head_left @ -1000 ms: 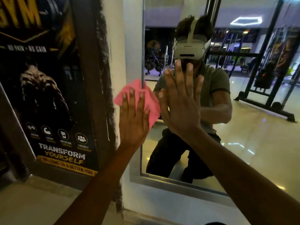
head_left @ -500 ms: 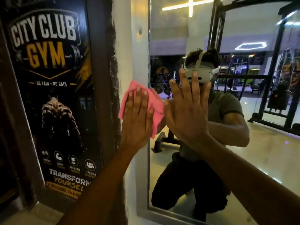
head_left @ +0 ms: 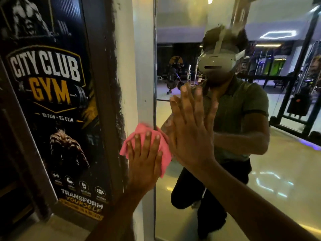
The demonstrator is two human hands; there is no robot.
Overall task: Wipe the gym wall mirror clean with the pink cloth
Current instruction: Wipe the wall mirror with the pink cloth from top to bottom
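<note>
Pink cloth (head_left: 161,150) sits at centre frame, pressed flat under the left hand (head_left: 144,162) with straight fingers, straddling the mirror (head_left: 278,171) edge and its pale frame (head_left: 144,75). The right hand (head_left: 191,133), fingers spread and straight, leans on the glass, probably for balance. Beyond, at left, hangs a gym poster (head_left: 52,101).

A dark gym poster (head_left: 52,108) reading "CITY CLUB GYM" covers the wall. Just right of the poster stands a white pillar (head_left: 132,66) with scuffed black paint along its edge. Below the poster lies a pale tiled floor (head_left: 57,230), dimly lit.
</note>
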